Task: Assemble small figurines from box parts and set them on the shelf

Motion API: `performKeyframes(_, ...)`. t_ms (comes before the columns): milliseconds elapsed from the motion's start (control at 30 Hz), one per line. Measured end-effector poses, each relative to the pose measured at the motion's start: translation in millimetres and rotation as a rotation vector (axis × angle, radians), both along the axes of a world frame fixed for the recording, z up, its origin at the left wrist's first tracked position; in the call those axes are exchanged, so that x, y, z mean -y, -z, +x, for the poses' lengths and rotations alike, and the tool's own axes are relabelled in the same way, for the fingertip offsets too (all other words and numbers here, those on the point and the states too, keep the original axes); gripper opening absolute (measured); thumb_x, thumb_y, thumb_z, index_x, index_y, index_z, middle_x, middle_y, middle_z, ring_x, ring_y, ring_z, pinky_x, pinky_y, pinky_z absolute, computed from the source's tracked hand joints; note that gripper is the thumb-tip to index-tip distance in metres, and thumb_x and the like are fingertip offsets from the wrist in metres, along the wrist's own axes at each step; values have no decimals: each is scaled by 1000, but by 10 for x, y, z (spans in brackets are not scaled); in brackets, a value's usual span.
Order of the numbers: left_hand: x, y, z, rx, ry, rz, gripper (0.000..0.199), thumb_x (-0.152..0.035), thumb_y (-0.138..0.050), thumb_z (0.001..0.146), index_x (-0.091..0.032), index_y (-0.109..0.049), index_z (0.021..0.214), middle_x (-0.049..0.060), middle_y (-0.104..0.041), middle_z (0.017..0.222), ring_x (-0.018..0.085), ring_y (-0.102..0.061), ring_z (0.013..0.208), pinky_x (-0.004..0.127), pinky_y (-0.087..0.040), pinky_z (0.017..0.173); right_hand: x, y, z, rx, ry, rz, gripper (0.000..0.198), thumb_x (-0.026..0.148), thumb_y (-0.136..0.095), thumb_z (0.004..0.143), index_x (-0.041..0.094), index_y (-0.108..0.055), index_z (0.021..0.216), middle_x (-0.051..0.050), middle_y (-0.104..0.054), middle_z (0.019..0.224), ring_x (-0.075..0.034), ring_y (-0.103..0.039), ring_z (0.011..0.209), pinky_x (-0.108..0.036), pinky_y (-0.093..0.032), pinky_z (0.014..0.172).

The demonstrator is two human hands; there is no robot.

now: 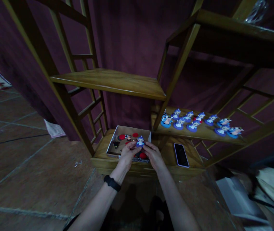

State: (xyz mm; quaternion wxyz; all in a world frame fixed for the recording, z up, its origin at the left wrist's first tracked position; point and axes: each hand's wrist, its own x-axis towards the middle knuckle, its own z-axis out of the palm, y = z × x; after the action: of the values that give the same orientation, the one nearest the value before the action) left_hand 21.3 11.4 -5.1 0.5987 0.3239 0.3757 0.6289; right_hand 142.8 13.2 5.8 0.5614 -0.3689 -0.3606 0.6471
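Between both hands, over the front of a cardboard box (pixel 148 135), I hold a small figurine (pixel 140 141) in purple and white on a round purple base. My left hand (pixel 129 152) grips it from the left, and a dark band circles that wrist. From the right, the fingers of my right hand (pixel 153 153) close on its base. Inside the box lie red round pieces (pixel 135 135) and small dark figures (pixel 116 144). Several similar figurines (pixel 192 125) stand in rows on the shelf to the right, some with blue bases.
A phone (pixel 181 155) lies on the lower board, right of the box. Above the box runs a wooden shelf (pixel 110 80), with a higher one (pixel 243 29) at the right. Wooden posts and lattice frame the unit. A white box (pixel 238 195) sits on the floor at right.
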Motion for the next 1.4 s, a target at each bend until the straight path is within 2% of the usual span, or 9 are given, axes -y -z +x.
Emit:
performKeyframes(167,6,-13,-7,13,2,14,42,-17,-78,52,-14,-65,91,7,-68,91,16,-61,81,32,-44,82,0,-6,5,18,-9,24,36,30,-71,61,19,-66,95,-4,-69,95,-19,-63,88,-35,-46,86)
performKeyframes(333,12,-11,-16,20,13,51,43,-14,-76,54,-15,-64,95,6,-68,92,15,-61,82,31,-44,83,-7,19,24,52,-34,82,40,30,-69,63,20,-64,102,-4,-67,104,-20,-60,96,-35,-44,89)
performKeyframes(533,2,-16,-31,38,31,70,44,-11,-75,53,-15,-62,95,7,-65,99,16,-61,86,30,-45,82,-17,24,36,112,-2,158,40,29,-68,64,23,-63,103,-3,-66,107,-21,-57,102,-36,-42,92)
performKeyframes(1000,14,-65,-46,30,44,112,41,-10,-72,56,-16,-62,95,6,-66,94,16,-60,85,31,-45,82,-44,21,57,150,-7,186,40,23,-67,62,24,-64,101,-1,-67,102,-18,-59,95,-35,-42,91)
performKeyframes(1400,12,-55,-43,35,48,35,45,-16,-77,54,-13,-64,97,10,-67,98,19,-61,90,35,-43,88,-48,38,59,131,-14,172,37,28,-69,63,21,-65,99,-2,-69,99,-20,-61,93,-36,-43,90)
